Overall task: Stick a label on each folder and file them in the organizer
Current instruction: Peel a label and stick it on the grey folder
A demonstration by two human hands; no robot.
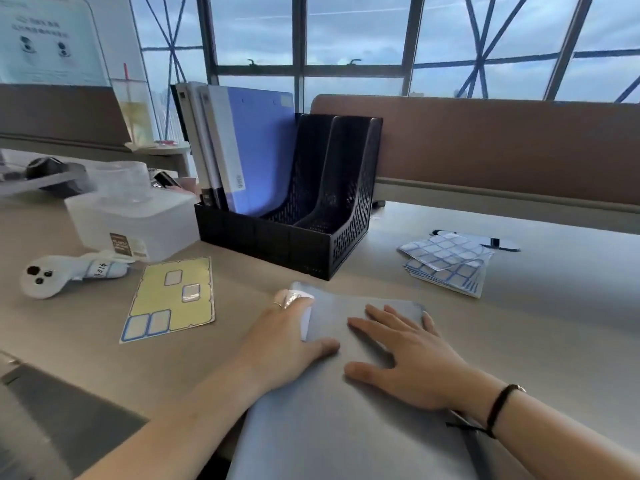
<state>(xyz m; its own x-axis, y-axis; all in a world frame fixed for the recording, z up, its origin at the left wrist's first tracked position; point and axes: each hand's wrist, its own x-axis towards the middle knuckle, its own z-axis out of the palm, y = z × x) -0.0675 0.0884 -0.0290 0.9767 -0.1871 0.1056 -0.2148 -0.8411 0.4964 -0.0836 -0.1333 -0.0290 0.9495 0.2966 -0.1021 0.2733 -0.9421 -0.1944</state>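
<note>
Tall windows with dark crossed bracing fill the far wall, and below them a brown partition (485, 143) runs behind a pale grey desk (519, 323).

On the near part of the desk lies a grey folder (346, 427), flat, its far edge pointing towards the organizer. Both hands rest on it. The left hand (294, 334) lies on the folder's far left corner, fingers bent over the edge, thumb stretched flat across the cover; whether the fingers hold a label I cannot tell. The right hand (405, 355) lies palm down on the cover with its fingers spread and straight, holding nothing; a dark band sits on its wrist.

Just beyond the folder stands a black mesh organizer (311, 244). Its left compartments hold upright folders, the nearest a blue folder (256, 147) with a small label at its top corner; the two right compartments show only mesh.

Left of the grey folder lies a yellow label sheet (173, 299) with a few blue-edged labels left on it. To the right, well apart from the hands, sits a stack of label sheets (446, 265). At far left are a translucent box (131, 220) and a white controller (65, 271).
</note>
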